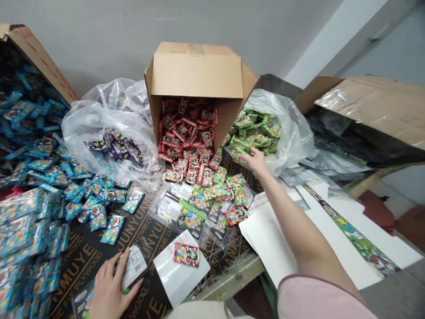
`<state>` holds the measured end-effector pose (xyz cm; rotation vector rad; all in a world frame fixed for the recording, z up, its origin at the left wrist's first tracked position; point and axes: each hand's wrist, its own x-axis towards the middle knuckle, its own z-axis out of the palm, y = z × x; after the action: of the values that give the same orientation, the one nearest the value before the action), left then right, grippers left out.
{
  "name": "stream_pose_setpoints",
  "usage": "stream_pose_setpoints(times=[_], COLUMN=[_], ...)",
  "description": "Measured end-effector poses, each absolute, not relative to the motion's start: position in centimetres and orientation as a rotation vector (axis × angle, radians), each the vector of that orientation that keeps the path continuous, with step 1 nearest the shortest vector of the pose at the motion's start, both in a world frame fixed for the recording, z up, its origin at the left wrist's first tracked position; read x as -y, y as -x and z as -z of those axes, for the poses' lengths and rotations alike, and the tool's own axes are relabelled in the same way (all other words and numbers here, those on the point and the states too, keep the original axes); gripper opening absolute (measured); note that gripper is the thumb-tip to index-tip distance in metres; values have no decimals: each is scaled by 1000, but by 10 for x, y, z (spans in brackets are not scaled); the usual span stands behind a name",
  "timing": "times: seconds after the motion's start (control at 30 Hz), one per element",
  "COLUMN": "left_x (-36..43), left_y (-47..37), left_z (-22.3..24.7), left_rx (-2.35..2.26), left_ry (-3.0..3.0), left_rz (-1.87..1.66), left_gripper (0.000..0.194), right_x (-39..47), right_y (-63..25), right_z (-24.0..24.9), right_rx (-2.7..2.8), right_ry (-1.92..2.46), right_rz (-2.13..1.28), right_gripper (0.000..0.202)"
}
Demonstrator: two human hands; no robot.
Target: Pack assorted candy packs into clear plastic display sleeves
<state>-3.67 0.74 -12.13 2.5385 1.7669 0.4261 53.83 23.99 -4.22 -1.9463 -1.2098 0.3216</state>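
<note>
My left hand point(111, 285) lies at the lower left with its fingers spread, resting on a clear plastic pouch point(134, 266) with a label inside. My right hand point(254, 160) reaches to the front of the green packets point(262, 128) in a plastic bag; its fingers touch a green packet, and whether they grip it is unclear. A single red packet point(186, 254) lies on a white card point(169, 281) between my arms. Red packets point(186, 128) spill out of an open carton point(197, 75). Loose green and red packets lie over printed pouches point(192, 217).
Blue packets point(43, 159) spill from a carton at the left, above stacked blue bundles point(20, 266). Purple packets point(121, 146) sit in a clear bag. White sheets point(272, 243) and a carton of plastic sleeves point(375, 106) are at the right.
</note>
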Motion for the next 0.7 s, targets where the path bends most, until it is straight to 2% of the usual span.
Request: stream_pose_setpoints(times=[0.1, 0.17, 0.33, 0.43, 0.53, 0.7], left_x=[-7, -7, -8, -7, -5, -4], left_y=[36, 36, 33, 32, 31, 33], left_z=[121, 120, 114, 109, 105, 102], left_rx=[-1774, -1774, -1790, -1789, -1790, -1785], left_ry=[-2513, -2504, -2461, -2445, -2425, -2390], left_rz=[-410, -399, -374, -385, -383, -386], left_gripper=[76, 74, 68, 66, 67, 69], right_x=[-203, -186, -172, -168, -156, -127], right_y=[-481, -445, -388, -375, -368, -359], right_z=[38, 39, 54, 63, 63, 64], right_rx=[1291, 1388, 1611, 1694, 1834, 2266], right_ry=[1527, 1485, 1596, 1633, 1704, 1657], right_rz=[-733, -779, -546, -446, -304, -231], right_gripper=[58, 58, 35, 38, 29, 57])
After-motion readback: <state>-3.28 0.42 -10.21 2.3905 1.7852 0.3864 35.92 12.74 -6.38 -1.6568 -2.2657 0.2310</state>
